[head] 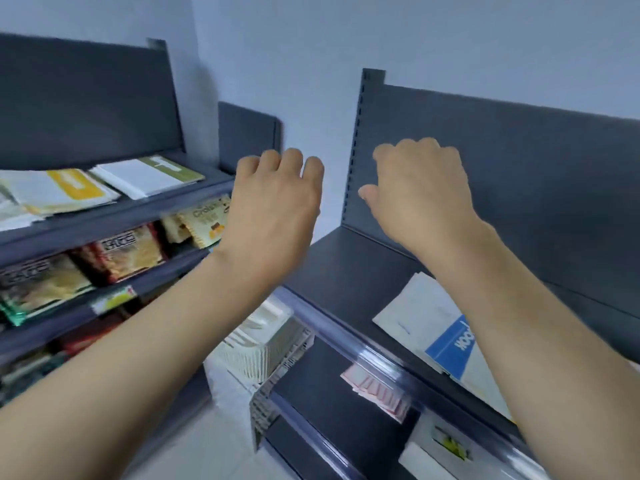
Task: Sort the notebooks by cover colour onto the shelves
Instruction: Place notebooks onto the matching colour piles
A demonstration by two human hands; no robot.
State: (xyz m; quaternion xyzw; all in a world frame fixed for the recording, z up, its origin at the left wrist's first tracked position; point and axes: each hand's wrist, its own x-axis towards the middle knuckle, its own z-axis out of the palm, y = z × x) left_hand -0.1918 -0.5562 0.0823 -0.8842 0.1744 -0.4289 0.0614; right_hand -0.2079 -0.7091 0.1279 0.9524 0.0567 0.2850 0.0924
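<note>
Left hand (275,206): raised in the air, back to the camera, fingers curled loosely downward, holding nothing.
Right hand (420,188): raised beside the left one and apart from it, fingers curled the same way, thumb out to the left, empty.
Blue notebook (446,344): flat on the right shelf (346,268), under the right forearm, white cover with a blue panel, touched by neither hand.
Yellow notebook (65,190): on the top shelf of the left rack (114,223), on a loose pile of white covers.
Green notebook (149,176): just right of the yellow one on that shelf, white with an olive-green band.
Snack packets (128,252): on the rack's lower shelves, blurred.
Pink item (377,389): on the lower right shelf, partly behind the clear rail; what it is cannot be told.
White basket (263,344): low down between the two racks.
</note>
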